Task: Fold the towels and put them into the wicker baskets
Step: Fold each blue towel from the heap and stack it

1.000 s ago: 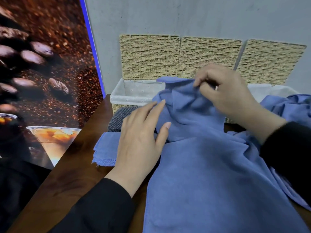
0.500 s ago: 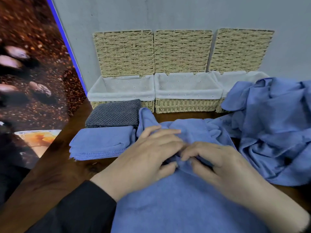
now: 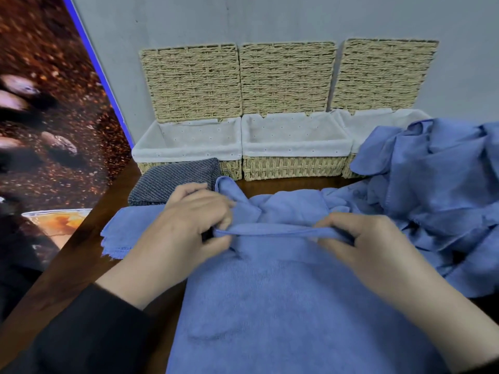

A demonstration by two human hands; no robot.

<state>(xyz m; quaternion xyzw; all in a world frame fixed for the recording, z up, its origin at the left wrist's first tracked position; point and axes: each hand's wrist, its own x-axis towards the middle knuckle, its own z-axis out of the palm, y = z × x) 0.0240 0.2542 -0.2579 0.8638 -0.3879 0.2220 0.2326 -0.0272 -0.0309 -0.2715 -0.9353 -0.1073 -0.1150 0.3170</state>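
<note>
Desk [image 3: 81, 265]: dark wood, carrying everything.
Blue towel [image 3: 270, 306]: spread across the desk's near middle, far edge lifted.
Wicker baskets [image 3: 294, 166]: three in a row at the wall, lids up.
Left hand [image 3: 183, 233]: fingers pinching the towel's edge.
Right hand [image 3: 372, 247]: fingers gripping the same edge.

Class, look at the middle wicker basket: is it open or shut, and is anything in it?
Open: the middle wicker basket has its lid standing upright against the wall. What shows of its white liner holds no towel; the bottom is hidden.
</note>
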